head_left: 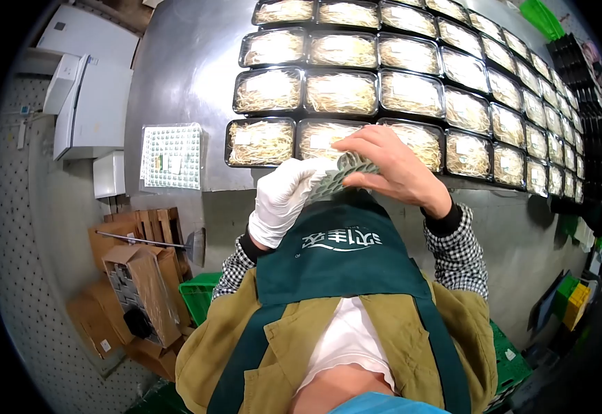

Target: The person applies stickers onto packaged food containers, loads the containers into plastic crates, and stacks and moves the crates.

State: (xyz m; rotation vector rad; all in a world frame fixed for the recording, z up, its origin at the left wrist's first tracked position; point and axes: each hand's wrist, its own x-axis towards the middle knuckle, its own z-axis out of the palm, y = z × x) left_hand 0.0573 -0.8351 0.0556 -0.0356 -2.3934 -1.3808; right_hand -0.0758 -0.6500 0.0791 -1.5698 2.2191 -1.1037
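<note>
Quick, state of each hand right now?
Left hand: closed, holding a green sheet.
Right hand: at the green sheet's curled end; whether closed on it, can't tell.

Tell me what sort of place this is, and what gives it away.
Probably a food-packing workroom: rows of black trays filled with pale, stringy food stand on a metal table, the person wears a dark green apron, and cardboard boxes sit on the floor.

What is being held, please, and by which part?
Apparently a curled sticker sheet: the gloved left hand grips its left end, the right hand its right end.
</note>
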